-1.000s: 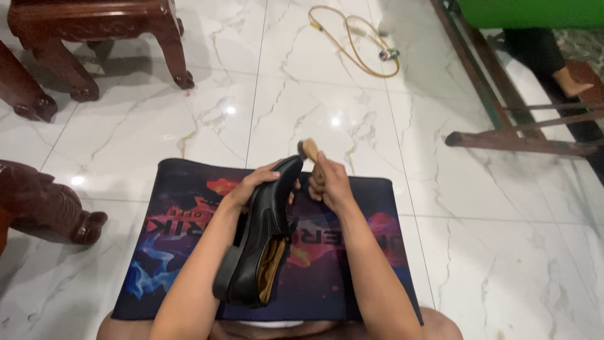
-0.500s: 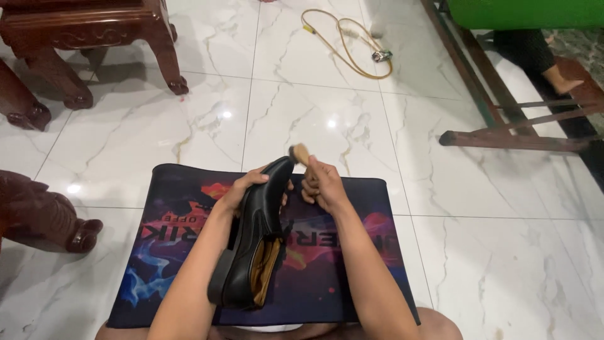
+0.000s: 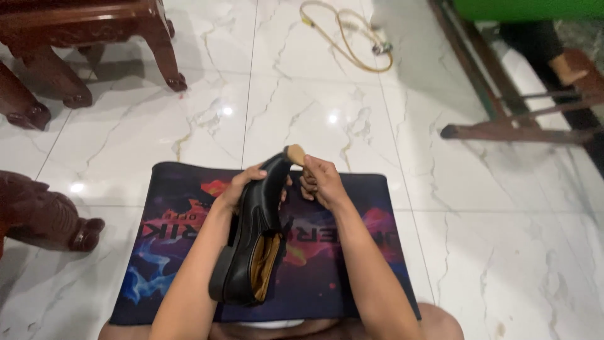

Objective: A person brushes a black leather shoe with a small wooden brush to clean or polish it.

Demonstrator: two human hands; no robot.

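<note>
- Black leather shoe (image 3: 251,242) with a tan lining is held up above a dark mat (image 3: 189,252) printed in blue, red and purple, toe pointing away from the person.
- Left hand (image 3: 242,186) has its grip clenched around the shoe's upper near the toe, fingers curled over the top.
- Right hand (image 3: 321,182) has its grip closed on a wooden-handled brush (image 3: 296,154), whose pale end touches the toe of the shoe.
- Mat lies on a white marble floor (image 3: 302,101).
- Dark carved wooden furniture legs (image 3: 170,69) stand at the far left.
- Coiled yellow hose (image 3: 346,38) lies on the floor, well apart from the hands.
</note>
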